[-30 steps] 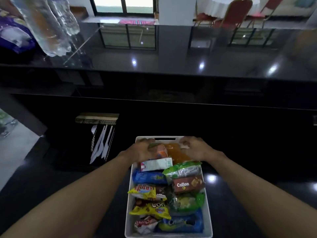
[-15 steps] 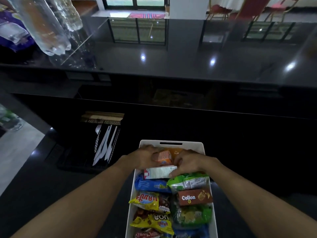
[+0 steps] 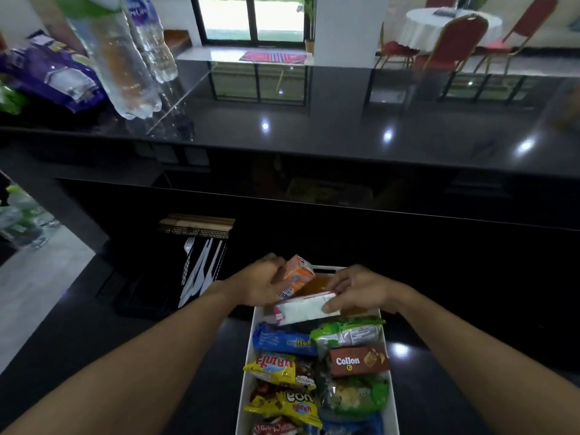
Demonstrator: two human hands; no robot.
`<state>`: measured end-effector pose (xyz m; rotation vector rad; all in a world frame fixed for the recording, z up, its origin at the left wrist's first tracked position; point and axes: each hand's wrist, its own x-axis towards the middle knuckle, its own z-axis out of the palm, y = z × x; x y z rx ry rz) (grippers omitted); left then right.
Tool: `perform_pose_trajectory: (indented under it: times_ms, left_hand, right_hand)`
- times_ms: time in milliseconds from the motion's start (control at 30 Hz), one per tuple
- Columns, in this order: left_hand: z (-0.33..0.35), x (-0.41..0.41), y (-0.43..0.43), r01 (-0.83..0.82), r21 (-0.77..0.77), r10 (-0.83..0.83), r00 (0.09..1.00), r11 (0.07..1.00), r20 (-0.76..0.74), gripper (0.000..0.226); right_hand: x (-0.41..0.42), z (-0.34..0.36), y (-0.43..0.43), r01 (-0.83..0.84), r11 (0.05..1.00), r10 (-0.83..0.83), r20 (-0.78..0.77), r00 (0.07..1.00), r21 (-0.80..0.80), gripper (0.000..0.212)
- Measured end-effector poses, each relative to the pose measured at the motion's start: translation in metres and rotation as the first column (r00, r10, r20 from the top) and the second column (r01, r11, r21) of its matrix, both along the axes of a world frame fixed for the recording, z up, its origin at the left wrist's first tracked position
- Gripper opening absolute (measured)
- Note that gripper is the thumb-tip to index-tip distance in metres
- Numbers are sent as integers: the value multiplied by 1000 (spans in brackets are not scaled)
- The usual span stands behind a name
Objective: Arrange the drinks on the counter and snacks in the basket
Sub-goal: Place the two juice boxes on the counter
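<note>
A white basket stands on the dark lower counter, packed with several snack packs, among them a brown Collon box. At its far end my left hand grips an orange drink carton, tilted and lifted above the basket. My right hand pinches the right end of a white drink carton lying on its side. An orange drink shows between the two hands. On the raised counter at far left stand two clear water bottles.
A purple bag lies at the far left of the raised counter. A black rack with white plastic cutlery and wooden sticks sits left of the basket. Red chairs and a white-clothed table stand beyond the counter.
My left hand has raised the orange carton out of the basket's far end. My right hand has taken hold of the white carton's end. The view has tilted slightly upward.
</note>
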<state>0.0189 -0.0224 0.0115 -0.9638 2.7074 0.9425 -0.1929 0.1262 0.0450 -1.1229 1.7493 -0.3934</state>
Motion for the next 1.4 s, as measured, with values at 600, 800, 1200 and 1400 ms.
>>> perform_pose_trajectory:
  times_ms: [600, 800, 1200, 1400]
  left_hand:
    - [164, 45, 11, -318, -66, 212, 757, 946, -618, 26]
    - [214, 21, 3, -374, -36, 197, 566, 927, -801, 20]
    - [259, -55, -39, -426, 182, 345, 345, 886, -873, 19]
    - [250, -74, -54, -392, 202, 373, 430, 897, -822, 26]
  right_hand:
    - [3, 94, 14, 418, 852, -9, 789, 614, -315, 51]
    - [6, 148, -8, 564, 729, 143, 892, 429, -388, 59]
    - [-22, 213, -72, 741, 455, -42, 820, 572, -494, 43]
    - [-35, 204, -91, 483, 443, -370, 337, 866, -755, 49]
